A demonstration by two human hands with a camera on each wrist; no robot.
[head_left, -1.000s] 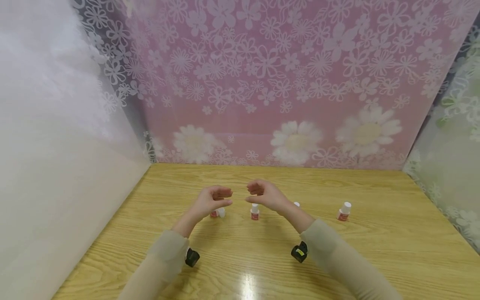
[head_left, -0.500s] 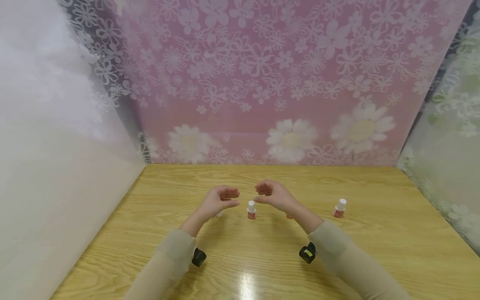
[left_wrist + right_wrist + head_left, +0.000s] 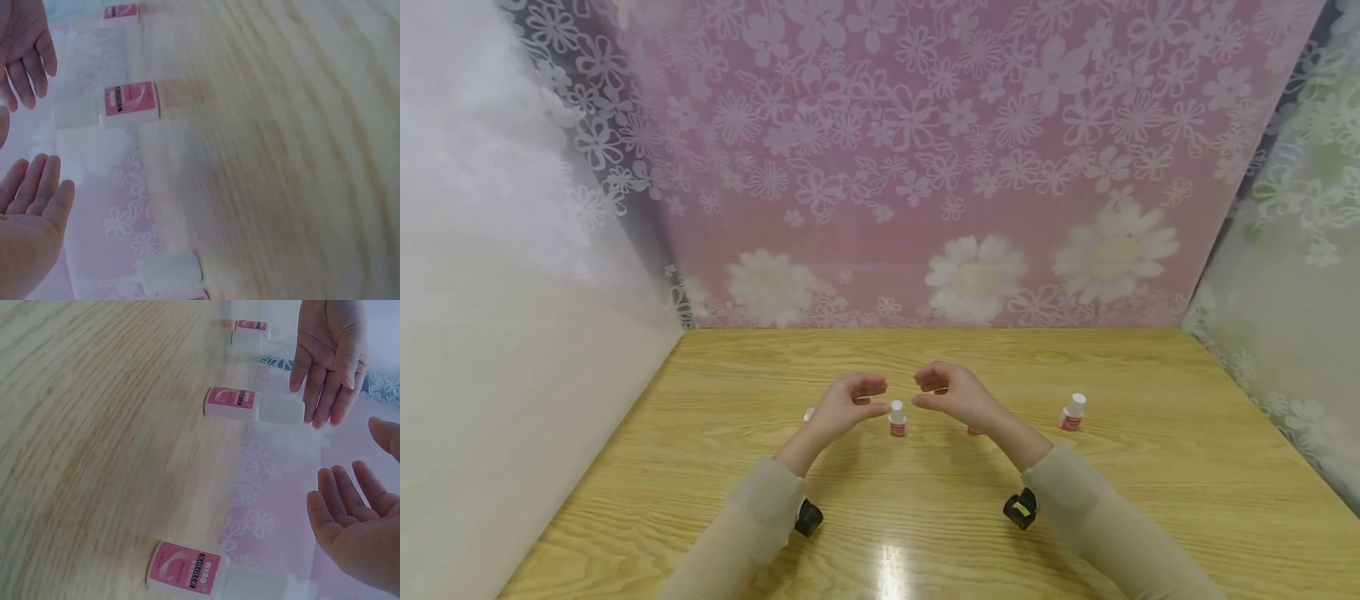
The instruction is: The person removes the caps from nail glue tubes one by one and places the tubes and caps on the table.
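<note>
Both hands hover above the table with their fingers loosely bent and nothing in them. My left hand (image 3: 850, 404) and my right hand (image 3: 955, 396) face each other, palms inward, a small gap apart. Just below that gap a small white nail glue remover bottle (image 3: 898, 421) with a white cap and red label stands upright. A second bottle (image 3: 973, 430) is mostly hidden behind the right hand; in the right wrist view that bottle (image 3: 187, 569) stands upright. Behind the left hand shows a bit of another bottle (image 3: 808, 414); in the left wrist view its white cap (image 3: 170, 272) suggests it lies on its side.
Farther right on the wood-grain table (image 3: 880, 508) stands one more upright bottle (image 3: 1072, 412). A pink flowered sheet (image 3: 865, 208) closes off the back, a pale sheet (image 3: 550, 333) the left, and a flowered sheet (image 3: 1292, 308) the right.
Both hands have shifted slightly right over the bottles, with the view turning a little. The left bottle has gone from visible on the hand's right to partly hidden on its left.
</note>
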